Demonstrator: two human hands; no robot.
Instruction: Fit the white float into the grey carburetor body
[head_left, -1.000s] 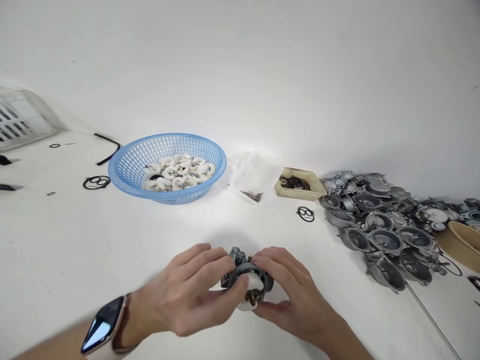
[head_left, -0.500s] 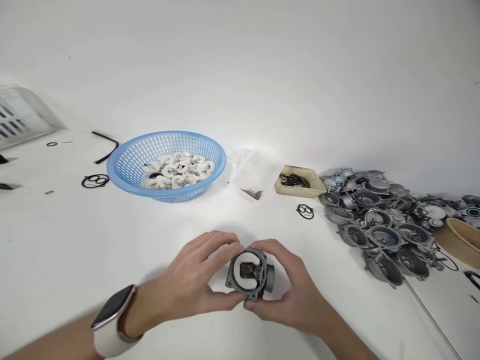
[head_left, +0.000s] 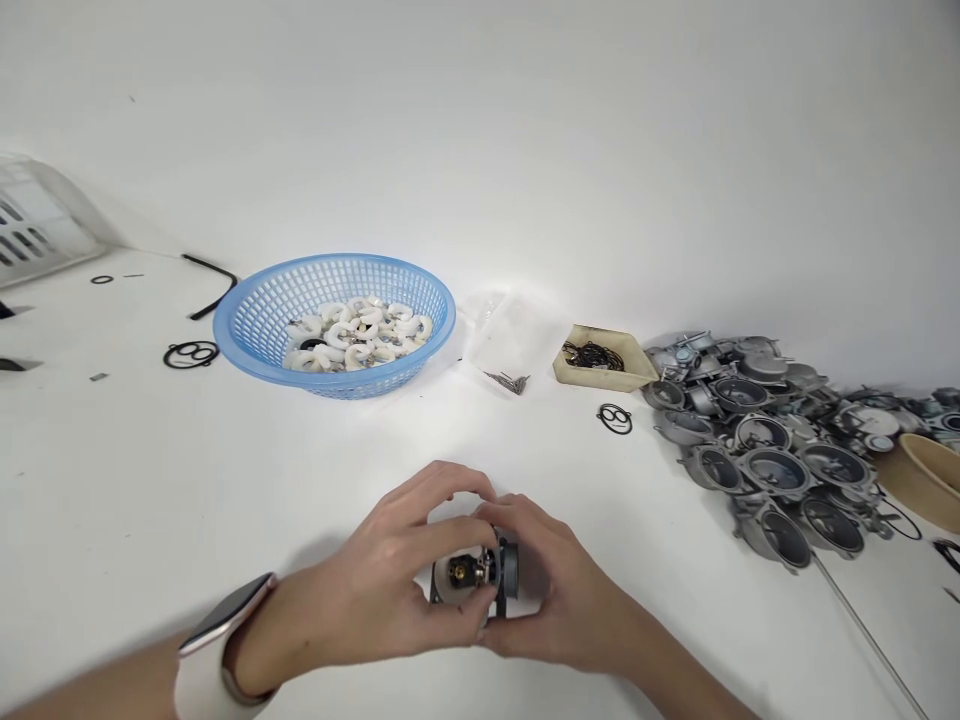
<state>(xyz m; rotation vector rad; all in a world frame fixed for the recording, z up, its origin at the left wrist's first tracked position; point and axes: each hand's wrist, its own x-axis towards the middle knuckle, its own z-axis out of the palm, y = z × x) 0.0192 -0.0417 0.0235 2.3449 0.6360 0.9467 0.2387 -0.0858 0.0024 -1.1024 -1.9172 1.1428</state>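
A grey metal carburetor body (head_left: pixel 509 570) with a white ring-shaped float (head_left: pixel 448 578) and a brass part inside stands tilted between both hands at the bottom centre. My left hand (head_left: pixel 409 565) is closed on its left and upper side, fingertips and thumb near the float and the body's rim. From the right, my right hand (head_left: pixel 551 590) grips the body, with the thumb below and the fingers over the top. Fingers hide much of the body's front and edges.
A blue basket (head_left: pixel 238 345) holds white floats. Beside it lie a clear bag (head_left: pixel 504 335) with small pins (head_left: pixel 510 383), a cream tray (head_left: pixel 600 378) of black rings and loose gaskets (head_left: pixel 615 419). Metal bowls (head_left: pixel 776 470) are heaped on the right, near a thin rod (head_left: pixel 862 630).
The body has turned and tilted between my hands, moving slightly left. My left fingers have come across its opening and now cover more of it.
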